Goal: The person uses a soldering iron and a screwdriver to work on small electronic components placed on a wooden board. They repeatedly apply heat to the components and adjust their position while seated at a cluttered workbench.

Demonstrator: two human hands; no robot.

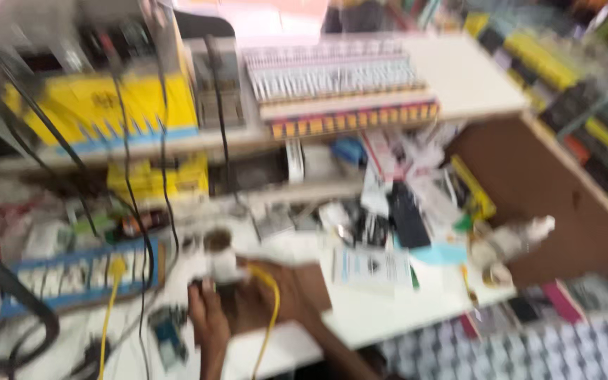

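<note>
The whole view is badly blurred. My left hand [209, 318] reaches up from the bottom edge, fingers closed on the lower side of a small white device [218, 266] with a dark round part on top. My right hand [258, 301] lies just to the right of it, forearm running off to the lower right; its grip is too smeared to make out. A yellow cable [274, 309] leaves the device, crosses my right hand and drops to the bottom edge. Both hands are over the white worktop [360, 317].
A blue power strip [79, 276] with a yellow plug lies left of the hands, near black cables [8, 285]. A small blue board [168, 334] lies below. Papers and small parts [388, 218] clutter the middle. A yellow box [100, 105] and component rack [332, 74] sit on the shelf.
</note>
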